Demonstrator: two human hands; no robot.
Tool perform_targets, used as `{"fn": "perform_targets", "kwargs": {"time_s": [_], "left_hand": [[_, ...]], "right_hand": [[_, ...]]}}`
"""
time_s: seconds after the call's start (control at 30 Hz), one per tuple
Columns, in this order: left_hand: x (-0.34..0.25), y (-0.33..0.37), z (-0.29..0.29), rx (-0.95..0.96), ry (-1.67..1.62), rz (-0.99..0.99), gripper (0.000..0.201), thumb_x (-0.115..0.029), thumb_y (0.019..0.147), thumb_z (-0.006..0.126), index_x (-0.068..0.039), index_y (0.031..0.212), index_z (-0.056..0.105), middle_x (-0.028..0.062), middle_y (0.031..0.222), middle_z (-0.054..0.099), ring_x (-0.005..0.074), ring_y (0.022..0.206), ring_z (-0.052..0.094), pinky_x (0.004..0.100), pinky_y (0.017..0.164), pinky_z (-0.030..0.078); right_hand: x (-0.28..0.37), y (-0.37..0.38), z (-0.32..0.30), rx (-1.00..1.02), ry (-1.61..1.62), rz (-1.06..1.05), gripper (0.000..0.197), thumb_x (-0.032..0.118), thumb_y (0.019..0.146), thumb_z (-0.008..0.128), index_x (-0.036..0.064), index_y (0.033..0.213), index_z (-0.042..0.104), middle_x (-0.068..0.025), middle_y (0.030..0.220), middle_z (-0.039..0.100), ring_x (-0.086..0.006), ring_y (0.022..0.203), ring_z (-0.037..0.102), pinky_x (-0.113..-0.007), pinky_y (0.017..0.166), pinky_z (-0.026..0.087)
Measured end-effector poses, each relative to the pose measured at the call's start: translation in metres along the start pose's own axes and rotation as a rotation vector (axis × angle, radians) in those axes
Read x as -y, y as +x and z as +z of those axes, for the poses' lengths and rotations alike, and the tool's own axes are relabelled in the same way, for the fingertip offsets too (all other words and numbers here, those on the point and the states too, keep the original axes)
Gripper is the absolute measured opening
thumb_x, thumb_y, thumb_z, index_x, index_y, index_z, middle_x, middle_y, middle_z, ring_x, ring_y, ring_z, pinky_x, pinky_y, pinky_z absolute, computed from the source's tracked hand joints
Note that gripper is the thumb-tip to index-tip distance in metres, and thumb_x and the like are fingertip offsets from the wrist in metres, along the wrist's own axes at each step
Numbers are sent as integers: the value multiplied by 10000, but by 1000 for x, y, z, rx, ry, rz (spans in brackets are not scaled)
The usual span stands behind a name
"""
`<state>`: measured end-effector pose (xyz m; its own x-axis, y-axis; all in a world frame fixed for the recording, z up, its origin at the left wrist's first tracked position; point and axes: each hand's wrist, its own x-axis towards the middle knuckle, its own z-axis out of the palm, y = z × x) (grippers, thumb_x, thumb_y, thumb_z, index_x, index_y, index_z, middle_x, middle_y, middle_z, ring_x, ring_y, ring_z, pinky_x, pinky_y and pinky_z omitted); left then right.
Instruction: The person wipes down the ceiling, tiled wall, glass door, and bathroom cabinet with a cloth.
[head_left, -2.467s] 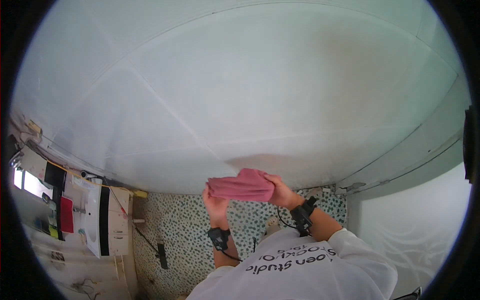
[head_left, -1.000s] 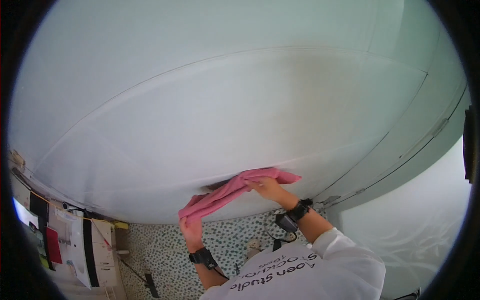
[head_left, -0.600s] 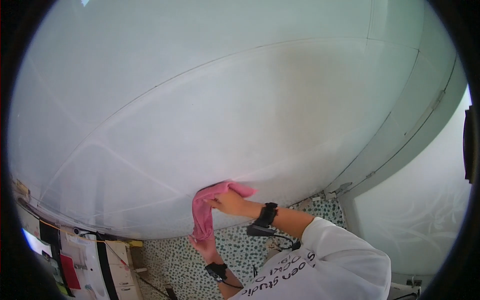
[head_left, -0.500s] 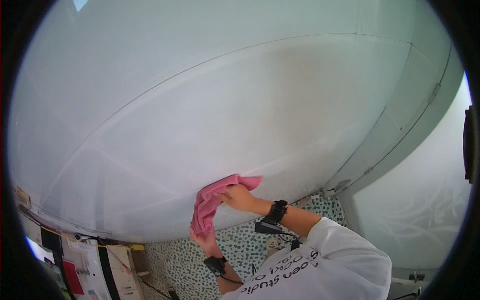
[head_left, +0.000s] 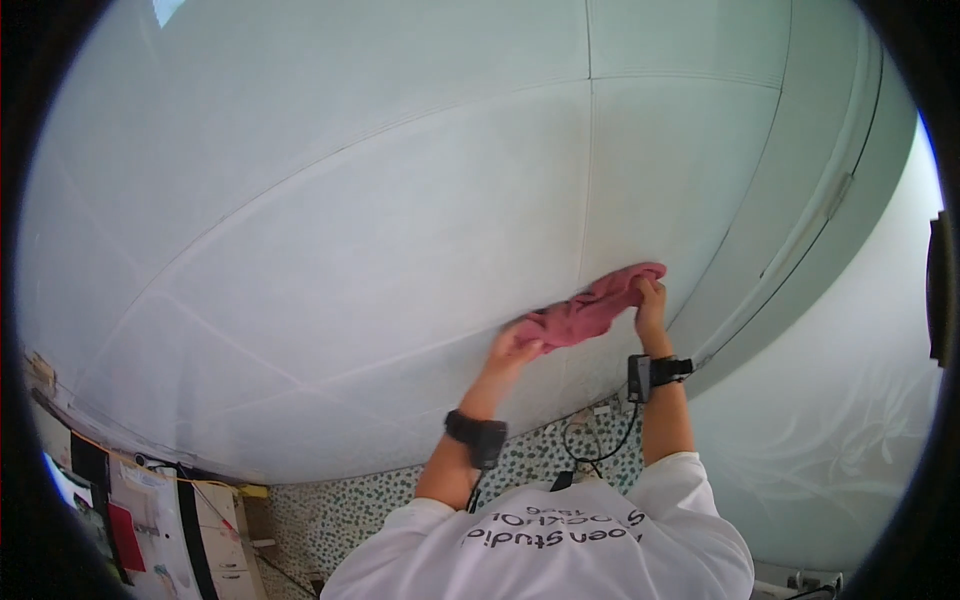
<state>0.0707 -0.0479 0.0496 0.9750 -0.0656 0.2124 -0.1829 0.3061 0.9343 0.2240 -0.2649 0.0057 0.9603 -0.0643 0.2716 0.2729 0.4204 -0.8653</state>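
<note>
A crumpled pink cloth (head_left: 585,312) stretches between my two hands, close against the pale tiled wall (head_left: 420,240). Its left end is in my left hand (head_left: 512,345), fingers closed round the fabric. My right hand (head_left: 650,298) grips the other end, a little higher up and nearer the door frame. Each wrist wears a black strap with a small device. Whether the cloth presses on the wall all along its length, I cannot tell.
A frosted, patterned door (head_left: 820,430) and its hinged frame (head_left: 800,240) stand on the right. Underfoot is a green-speckled floor (head_left: 350,515). At lower left are white drawers (head_left: 225,550) and a yellow object (head_left: 255,491). A cable hangs by my right wrist.
Both hands have moved right and up along the wall. The cloth, bunched and hanging before, is now spread sideways between them. My view has shifted slightly too.
</note>
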Motion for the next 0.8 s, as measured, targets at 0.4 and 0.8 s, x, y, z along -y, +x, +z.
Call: {"fn": "perform_targets", "kwargs": {"time_s": [0.4, 0.8], "left_hand": [[78, -70, -23, -243, -886, -449, 290, -214, 831, 402, -69, 1082, 418, 80, 1037, 483, 191, 908, 482, 319, 765, 390], [71, -269, -103, -788, -974, -273, 235, -238, 791, 423, -45, 918, 462, 78, 772, 530, 191, 573, 478, 293, 493, 385]], "right_hand": [[-18, -65, 61, 377, 13, 249, 106, 66, 713, 484, 30, 802, 529, 0, 786, 526, -110, 714, 479, -232, 633, 380], [-83, -237, 273, 1202, -103, 436, 236, 234, 789, 494, 32, 908, 522, -2, 815, 538, -87, 761, 480, -226, 661, 390]]}}
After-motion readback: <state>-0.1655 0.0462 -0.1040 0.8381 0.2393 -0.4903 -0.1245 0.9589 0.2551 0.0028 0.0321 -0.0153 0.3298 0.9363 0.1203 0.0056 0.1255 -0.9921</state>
